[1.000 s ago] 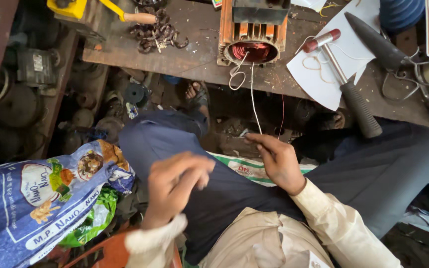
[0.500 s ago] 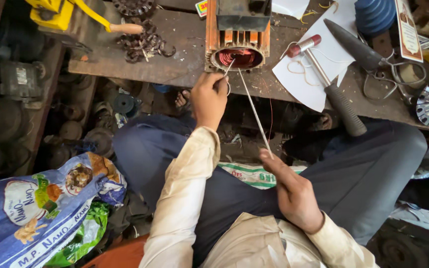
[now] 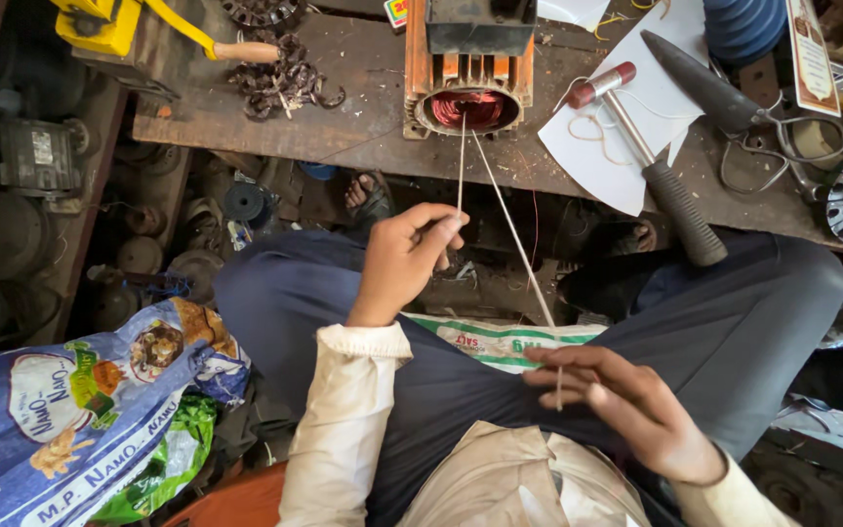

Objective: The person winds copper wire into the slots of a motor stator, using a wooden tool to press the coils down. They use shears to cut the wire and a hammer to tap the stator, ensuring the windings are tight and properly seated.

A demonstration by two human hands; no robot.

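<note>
Pinching pale cord (image 3: 509,229) from the orange motor (image 3: 467,73), left hand (image 3: 404,262) raised toward twelve o'clock, right hand (image 3: 626,405) low at five, bench edge (image 3: 275,146) close.

Motor stator (image 3: 467,73) on bench (image 3: 363,117), hammer (image 3: 651,166) rightward (atop paper sheet (image 3: 626,137)).

Motor stator (image 3: 468,73): orange-painted metal shell, scuffed, with glossy reddish copper windings inside; the thin pale cord (image 3: 514,234) running from it looks like matt string or stiff thread, can't tell which. Desk (image 3: 363,107) is rough, weathered bare wood, stained dark; on it a matt white paper sheet (image 3: 626,146), a hammer (image 3: 651,161) with dull metal shaft, black ribbed rubber handle and red head, and a pile of rusty metal scraps (image 3: 280,83). Trousers (image 3: 734,322) are smooth dark-blue cloth, shirt sleeve (image 3: 343,429) cream cloth, floor sack (image 3: 70,410) glossy printed woven plastic.
</note>
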